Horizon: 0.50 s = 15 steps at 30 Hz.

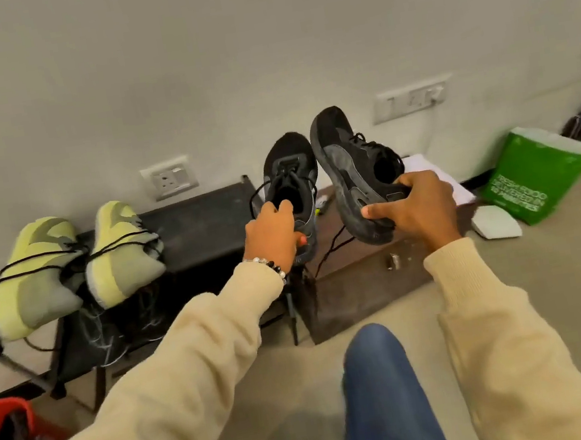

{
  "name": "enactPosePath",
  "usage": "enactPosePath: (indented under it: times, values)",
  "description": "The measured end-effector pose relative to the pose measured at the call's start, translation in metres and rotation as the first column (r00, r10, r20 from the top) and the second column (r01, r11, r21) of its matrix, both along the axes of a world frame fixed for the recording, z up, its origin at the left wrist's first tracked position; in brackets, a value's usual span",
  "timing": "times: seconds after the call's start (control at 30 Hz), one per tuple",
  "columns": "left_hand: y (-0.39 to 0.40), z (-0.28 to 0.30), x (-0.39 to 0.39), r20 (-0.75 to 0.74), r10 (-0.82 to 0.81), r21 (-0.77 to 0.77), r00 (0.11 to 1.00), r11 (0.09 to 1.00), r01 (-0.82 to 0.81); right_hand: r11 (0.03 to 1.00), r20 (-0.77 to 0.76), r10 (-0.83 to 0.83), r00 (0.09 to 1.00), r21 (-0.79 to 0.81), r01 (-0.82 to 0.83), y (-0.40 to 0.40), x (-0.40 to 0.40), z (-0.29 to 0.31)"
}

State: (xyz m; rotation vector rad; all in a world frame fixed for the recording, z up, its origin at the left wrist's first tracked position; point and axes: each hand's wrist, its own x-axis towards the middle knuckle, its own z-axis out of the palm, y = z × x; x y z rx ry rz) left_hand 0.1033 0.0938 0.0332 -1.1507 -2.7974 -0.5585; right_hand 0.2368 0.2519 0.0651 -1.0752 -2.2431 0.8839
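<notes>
At 6 o'clock a knee (pixel 378 377) in jeans. Beyond it the left hand (pixel 272 236) holds a black shoe (pixel 288 170) at the heel, fingers (pixel 274 210) hooked into its opening, toe towards 12. Just beside it at 3 o'clock, the right hand (pixel 420 207) grips the second shoe (pixel 347 157), fingers curled into the collar, thumb on the sole. Both shoes hang over the rack's (pixel 197 219) right end. Yellow shoes (pixel 34 268) sit at 9 o'clock, a green bag (pixel 536 173) at 3.

Two black shoes (pixel 290 166) (pixel 345 165), two lime shoes (pixel 34 268) (pixel 118 247), two sockets (pixel 169 178) (pixel 410 99), one bag (pixel 537 177)
</notes>
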Motion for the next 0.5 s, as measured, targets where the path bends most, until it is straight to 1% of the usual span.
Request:
enactPosePath:
  times: [0.07,0.13,0.2,0.33,0.47,0.5]
  values:
    - [0.024,-0.013,0.030,0.068,-0.071,0.023,0.995,0.997,0.069,0.997,0.039,-0.073,0.997,0.034,0.072,0.011,0.039,-0.007]
    - [0.051,-0.031,0.060,0.117,-0.140,0.010,0.983,0.990,0.140,0.987,0.072,-0.156,0.985,0.054,0.153,0.023,0.079,-0.021]
    - [0.077,-0.051,0.089,0.186,-0.176,-0.019,0.967,0.983,0.182,0.974,0.100,-0.219,0.971,0.073,0.213,0.031,0.114,-0.041]
    - [0.131,-0.099,0.152,0.321,-0.184,-0.098,0.929,0.969,0.226,0.931,0.207,-0.362,0.909,0.024,0.365,0.058,0.174,-0.110]
    - [0.171,-0.163,0.200,0.405,-0.177,-0.223,0.897,0.932,0.284,0.869,0.302,-0.461,0.835,-0.041,0.494,0.072,0.210,-0.184]
    - [0.173,-0.178,0.207,0.429,-0.154,-0.239,0.890,0.931,0.276,0.862,0.319,-0.465,0.826,-0.051,0.505,0.067,0.213,-0.196]
